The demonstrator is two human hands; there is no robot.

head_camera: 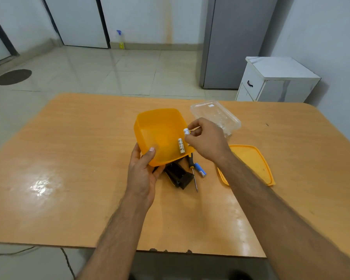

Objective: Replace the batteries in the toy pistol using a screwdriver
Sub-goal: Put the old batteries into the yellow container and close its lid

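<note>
My left hand (pixel 142 170) grips the near rim of an orange plastic box (pixel 158 128), which is lifted and tilted toward me. One white patterned battery (pixel 181 146) lies inside it. My right hand (pixel 205 139) pinches another white battery (pixel 186 131) over the box's right rim. Under the box, the black toy pistol (pixel 179 175) lies on the table, partly hidden. Beside it lie a screwdriver (pixel 193 171) with a black and yellow handle and a blue battery (pixel 200 169).
The orange lid (pixel 251 160) lies flat to the right. A clear plastic container (pixel 214 114) sits behind my right hand. The wooden table (pixel 69 158) stretches wide to the left. On the floor beyond stand a white cabinet (pixel 275 79) and a spray bottle (pixel 120 40).
</note>
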